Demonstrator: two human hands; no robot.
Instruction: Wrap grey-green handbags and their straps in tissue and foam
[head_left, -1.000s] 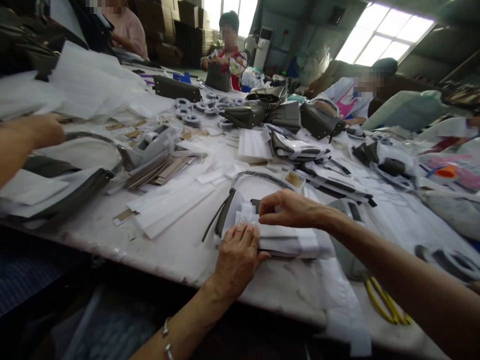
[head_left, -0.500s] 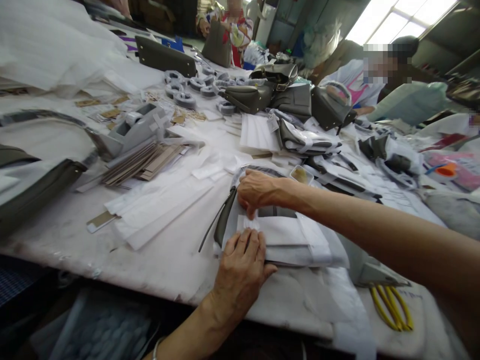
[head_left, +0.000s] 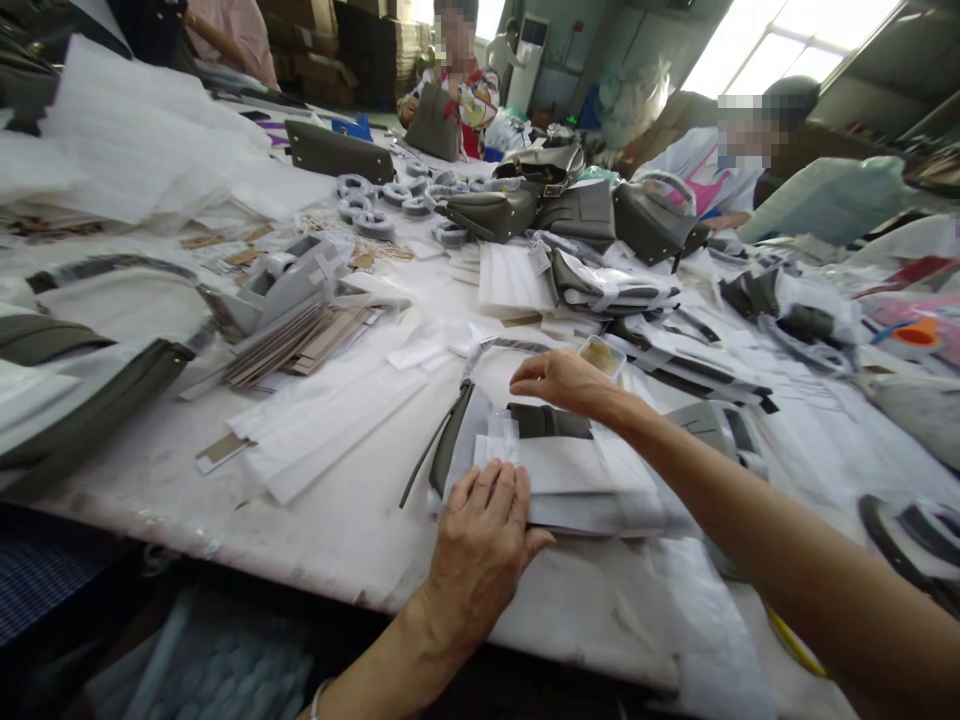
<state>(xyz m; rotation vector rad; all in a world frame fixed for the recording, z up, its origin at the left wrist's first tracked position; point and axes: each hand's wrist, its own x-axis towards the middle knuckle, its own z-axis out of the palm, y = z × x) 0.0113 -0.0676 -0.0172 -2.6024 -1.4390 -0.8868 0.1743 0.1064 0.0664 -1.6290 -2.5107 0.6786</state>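
The left hand [head_left: 484, 545] lies flat with fingers close together, pinching nothing, seemingly to steady the white paper [head_left: 566, 465] on the bag [head_left: 551, 422] near the table's [head_left: 337, 520] front edge, while the right hand [head_left: 559, 382] hovers above, its grip impossible to tell.

From where I stand, this is a workshop handling bags: dark handbags [head_left: 487, 213] crowd a broad worktable [head_left: 330, 510] among white wrapping sheets [head_left: 150, 135] and grey coils [head_left: 373, 224], a co-worker [head_left: 478, 98] handles another across it, and cardboard boxes [head_left: 386, 62] stand stacked behind.
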